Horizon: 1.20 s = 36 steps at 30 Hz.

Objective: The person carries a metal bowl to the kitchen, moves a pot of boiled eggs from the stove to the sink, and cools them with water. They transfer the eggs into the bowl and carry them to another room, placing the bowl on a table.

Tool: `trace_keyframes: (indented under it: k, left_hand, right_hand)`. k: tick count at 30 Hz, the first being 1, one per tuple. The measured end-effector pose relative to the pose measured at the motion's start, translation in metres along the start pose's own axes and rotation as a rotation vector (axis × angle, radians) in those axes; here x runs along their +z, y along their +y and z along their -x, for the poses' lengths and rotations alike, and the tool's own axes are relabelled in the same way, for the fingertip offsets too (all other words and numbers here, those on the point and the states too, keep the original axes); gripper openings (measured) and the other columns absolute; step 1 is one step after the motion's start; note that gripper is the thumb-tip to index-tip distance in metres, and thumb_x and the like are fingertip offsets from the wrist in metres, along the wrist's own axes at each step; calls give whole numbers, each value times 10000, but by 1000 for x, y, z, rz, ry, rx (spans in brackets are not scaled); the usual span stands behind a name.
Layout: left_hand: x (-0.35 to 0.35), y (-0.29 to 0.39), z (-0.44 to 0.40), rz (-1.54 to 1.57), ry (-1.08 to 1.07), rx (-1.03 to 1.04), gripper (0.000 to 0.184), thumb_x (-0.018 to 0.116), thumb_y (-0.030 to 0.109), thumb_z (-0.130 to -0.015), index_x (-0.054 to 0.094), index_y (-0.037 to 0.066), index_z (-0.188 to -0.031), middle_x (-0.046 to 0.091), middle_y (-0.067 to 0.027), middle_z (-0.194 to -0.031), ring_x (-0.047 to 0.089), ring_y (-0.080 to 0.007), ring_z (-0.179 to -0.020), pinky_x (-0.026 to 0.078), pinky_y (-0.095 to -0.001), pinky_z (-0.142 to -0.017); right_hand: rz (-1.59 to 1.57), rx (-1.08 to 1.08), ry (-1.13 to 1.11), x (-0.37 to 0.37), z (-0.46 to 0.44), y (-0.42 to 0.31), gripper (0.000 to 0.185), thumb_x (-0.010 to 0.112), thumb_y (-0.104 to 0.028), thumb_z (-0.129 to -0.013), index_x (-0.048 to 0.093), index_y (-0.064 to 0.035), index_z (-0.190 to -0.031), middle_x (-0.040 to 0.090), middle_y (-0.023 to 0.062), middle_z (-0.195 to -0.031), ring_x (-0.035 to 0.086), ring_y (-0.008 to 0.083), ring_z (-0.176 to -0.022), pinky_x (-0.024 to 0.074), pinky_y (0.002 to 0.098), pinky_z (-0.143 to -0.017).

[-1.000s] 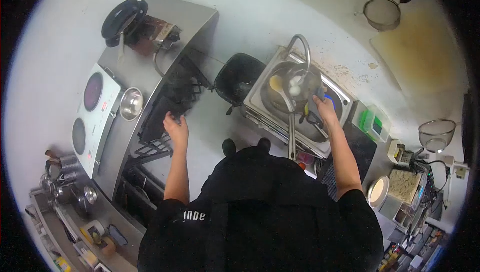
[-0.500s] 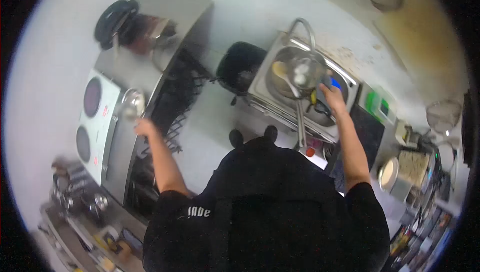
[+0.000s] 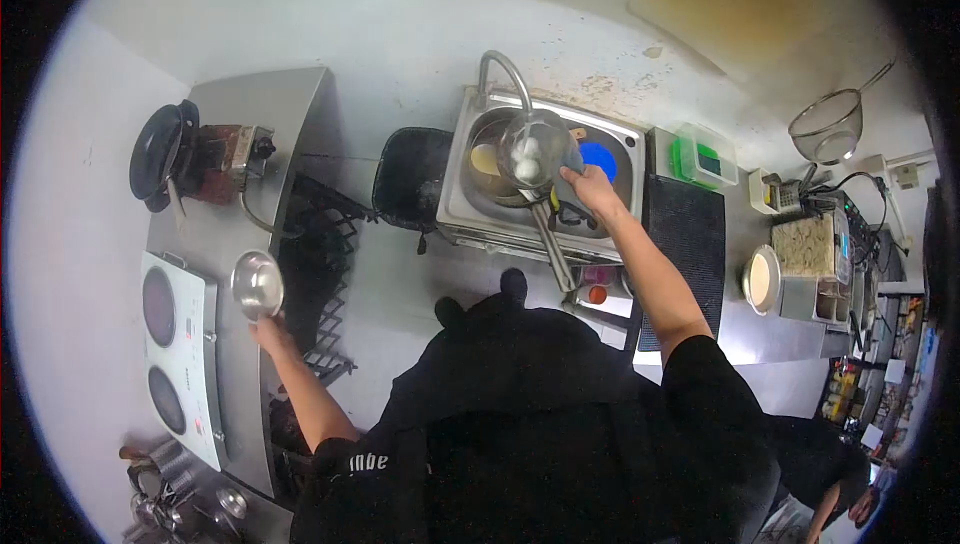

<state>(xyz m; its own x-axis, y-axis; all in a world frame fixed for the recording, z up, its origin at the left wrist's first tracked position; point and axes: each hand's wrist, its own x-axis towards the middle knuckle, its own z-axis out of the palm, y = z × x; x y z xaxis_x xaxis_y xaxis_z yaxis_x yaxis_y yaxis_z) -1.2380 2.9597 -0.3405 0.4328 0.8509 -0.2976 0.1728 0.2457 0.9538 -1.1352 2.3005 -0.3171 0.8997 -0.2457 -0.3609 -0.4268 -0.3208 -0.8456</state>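
My left hand (image 3: 270,331) grips the near rim of a steel bowl (image 3: 257,285) at the edge of the steel counter on the left. Over the sink, my right hand (image 3: 590,189) is closed on the grey handle of a strainer (image 3: 537,151) that has several white eggs (image 3: 526,157) in it. The curved faucet (image 3: 505,62) arches above the strainer. Under it, in the sink basin, is a pan whose long metal handle (image 3: 553,247) sticks out over the front edge. A wooden spoon (image 3: 485,158) lies in that pan.
A double cooktop (image 3: 180,354) lies on the left counter (image 3: 240,124), with a black pan (image 3: 160,156) farther back. A black bin (image 3: 408,179) stands left of the sink (image 3: 628,136). A blue item (image 3: 597,160) is in the basin. Another person (image 3: 825,454) is at the lower right.
My left hand has moved left to the steel bowl and taken hold of its rim. My right hand still holds the strainer over the sink. The view has turned, and another person has appeared.
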Motion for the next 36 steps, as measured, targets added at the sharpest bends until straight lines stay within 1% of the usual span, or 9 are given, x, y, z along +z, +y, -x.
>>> trace_keyframes:
  k: [2,6,8,12,14,21,23,31,36]
  left_hand:
    - [20,4,31,-44,-79,-104,428,476,2,-813,402,14,-1235,554,-136,-1030,594,-216,-763,510,-285,-565]
    - [49,-17,52,-23,-290,-100,404,461,28,-818,411,109,-1210,546,-104,-1047,586,-210,-746,499,-273,-536]
    - [64,-16,69,-44,-348,-171,413,478,35,-808,421,117,-1208,543,-103,-1062,588,-213,-778,501,-280,-526]
    - [76,-37,88,-61,-416,-301,429,490,37,-774,428,126,-1190,553,-111,-1020,598,-219,-765,511,-276,-527]
    - [81,-44,102,-97,-476,-352,434,492,39,-765,429,127,-1186,556,-110,-1006,603,-224,-753,520,-273,-525]
    - [125,-40,164,-187,-549,-372,457,477,62,-793,436,119,-1244,581,-103,-1028,618,-177,-759,524,-252,-504]
    - [140,-44,170,-249,-601,-368,455,488,70,-797,446,127,-1247,598,-97,-1020,623,-179,-781,530,-265,-535]
    - [180,-44,202,-266,-705,-323,431,499,63,-774,472,110,-1201,605,-68,-972,612,-158,-740,525,-272,-568]
    - [192,-39,219,-327,-731,-271,499,507,67,-754,451,101,-1249,562,-72,-1071,592,-151,-795,506,-255,-550]
  right_hand:
    - [229,-42,51,3,-17,22,442,613,-377,-827,617,64,-844,630,226,-775,631,304,-765,454,387,-679]
    - [136,-24,-41,-5,-14,3,427,610,-371,-829,626,55,-866,637,221,-779,632,306,-758,457,390,-682]
    - [352,28,-5,-6,-2,-17,264,581,-203,-883,631,42,-968,649,69,-797,587,136,-691,448,291,-627]
    - [88,-60,-97,-8,-15,3,270,581,-203,-883,623,45,-982,650,77,-788,595,140,-678,455,290,-620]
    - [182,2,-47,-8,-21,12,398,591,-341,-850,625,41,-955,647,195,-790,635,293,-757,455,383,-705]
    - [119,9,-105,-19,-17,3,405,593,-345,-850,621,47,-950,640,220,-801,631,345,-796,448,396,-715]
    - [324,-21,-98,-24,-13,-5,426,592,-360,-847,619,56,-933,636,239,-815,621,378,-818,451,408,-727]
    - [530,-110,-47,-34,-10,-17,492,590,-438,-821,594,54,-829,614,280,-800,599,424,-835,452,450,-737]
    - [671,-181,6,-40,-1,-37,488,589,-449,-819,563,36,-768,604,280,-768,591,439,-818,451,472,-729]
